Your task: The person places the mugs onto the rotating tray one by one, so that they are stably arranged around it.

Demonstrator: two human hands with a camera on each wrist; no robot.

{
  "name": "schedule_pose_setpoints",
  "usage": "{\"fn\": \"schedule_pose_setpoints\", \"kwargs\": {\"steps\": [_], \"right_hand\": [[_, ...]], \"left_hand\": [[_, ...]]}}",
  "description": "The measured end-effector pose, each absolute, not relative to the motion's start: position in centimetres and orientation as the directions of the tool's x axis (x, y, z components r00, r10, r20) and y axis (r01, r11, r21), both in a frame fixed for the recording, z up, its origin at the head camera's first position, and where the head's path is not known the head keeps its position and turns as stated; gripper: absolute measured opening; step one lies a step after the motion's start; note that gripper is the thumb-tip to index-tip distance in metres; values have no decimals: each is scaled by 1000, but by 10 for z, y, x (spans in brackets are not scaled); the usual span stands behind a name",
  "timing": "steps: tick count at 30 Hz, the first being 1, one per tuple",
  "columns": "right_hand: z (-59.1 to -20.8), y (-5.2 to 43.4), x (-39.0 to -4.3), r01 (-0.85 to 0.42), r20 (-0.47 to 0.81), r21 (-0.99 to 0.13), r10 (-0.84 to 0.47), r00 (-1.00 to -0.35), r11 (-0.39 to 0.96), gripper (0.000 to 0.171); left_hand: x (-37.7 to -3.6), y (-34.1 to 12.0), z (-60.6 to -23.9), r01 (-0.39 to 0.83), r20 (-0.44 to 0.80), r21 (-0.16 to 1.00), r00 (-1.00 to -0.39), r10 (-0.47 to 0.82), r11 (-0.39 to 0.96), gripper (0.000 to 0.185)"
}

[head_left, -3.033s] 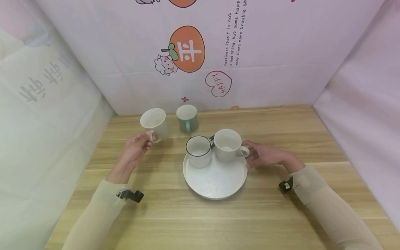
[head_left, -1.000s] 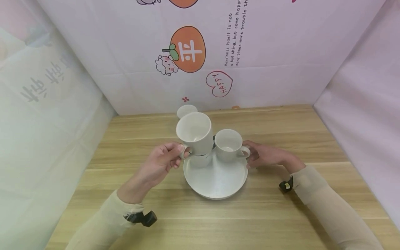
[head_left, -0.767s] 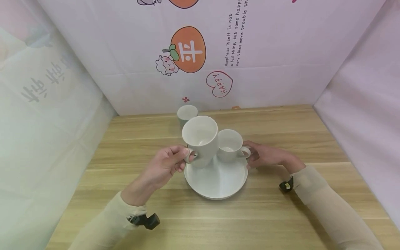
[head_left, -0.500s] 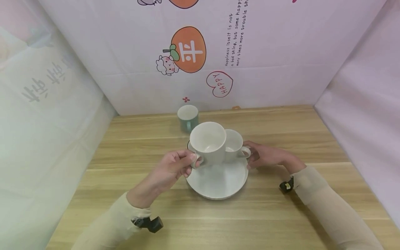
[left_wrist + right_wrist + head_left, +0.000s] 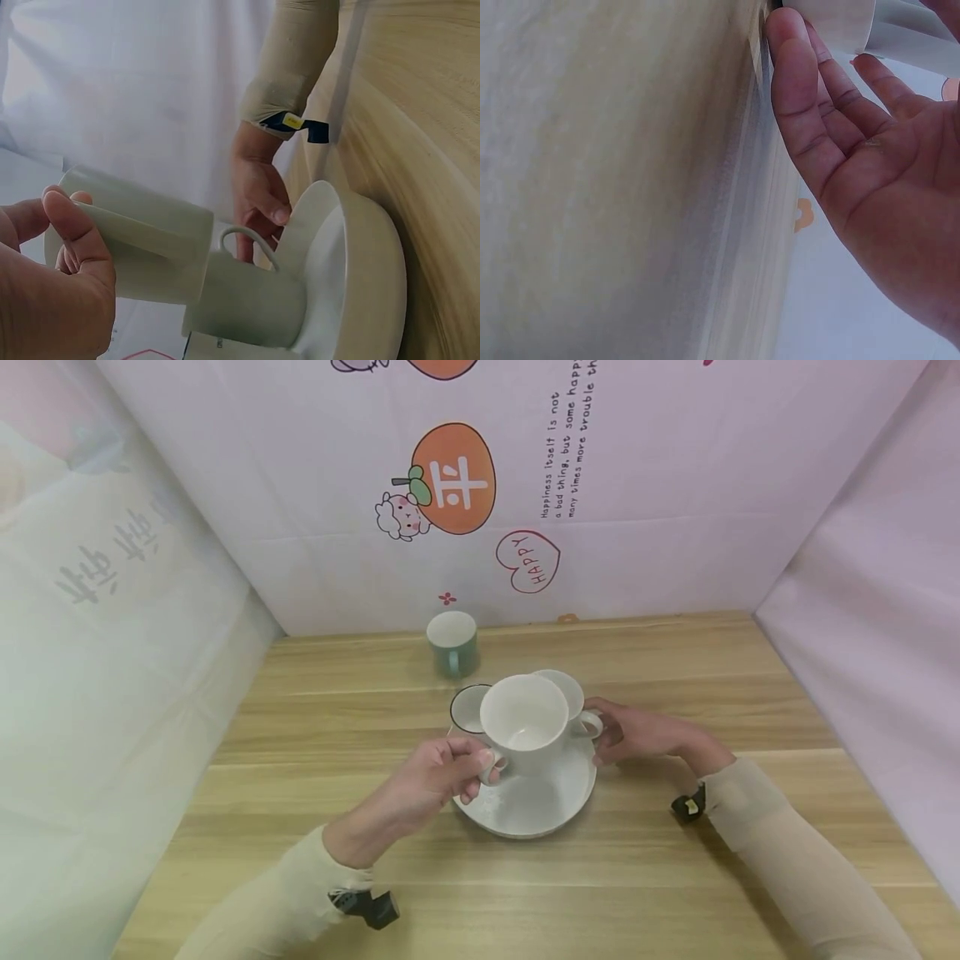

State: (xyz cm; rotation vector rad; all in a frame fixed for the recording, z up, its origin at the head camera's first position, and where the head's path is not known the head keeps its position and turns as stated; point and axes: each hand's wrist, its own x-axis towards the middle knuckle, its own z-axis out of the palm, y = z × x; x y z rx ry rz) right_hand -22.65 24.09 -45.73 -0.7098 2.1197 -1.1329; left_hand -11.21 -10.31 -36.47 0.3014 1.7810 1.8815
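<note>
White mug [image 5: 525,733] pinched by handle in left hand [image 5: 435,781], above plate [image 5: 536,802]; two mugs already there. Right hand [image 5: 637,735] spread, steadying rim. Green mug [image 5: 452,643] beyond, untouched.

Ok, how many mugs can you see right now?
4. A white mug held by the left hand above the tray; a black-rimmed mug and another white mug on the tray, partly hidden; a green mug on the table behind.

Mug [image 5: 142,240] in left hand [image 5: 52,300] above plate [image 5: 375,277]
</note>
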Motion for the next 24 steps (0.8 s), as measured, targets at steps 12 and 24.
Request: {"fn": "schedule_pose_setpoints", "kwargs": {"steps": [12, 24], "right_hand": [[-458, 242, -227, -155, -274, -860, -696, -664, 487, 81], [-460, 242, -228, -170, -276, -845, -685, -674, 507, 81]], "left_hand": [[-106, -92, -380, -260, -234, 965, -807, 542, 29, 10], [-103, -81, -403, -258, -231, 966, -792, 565, 34, 16]]}}
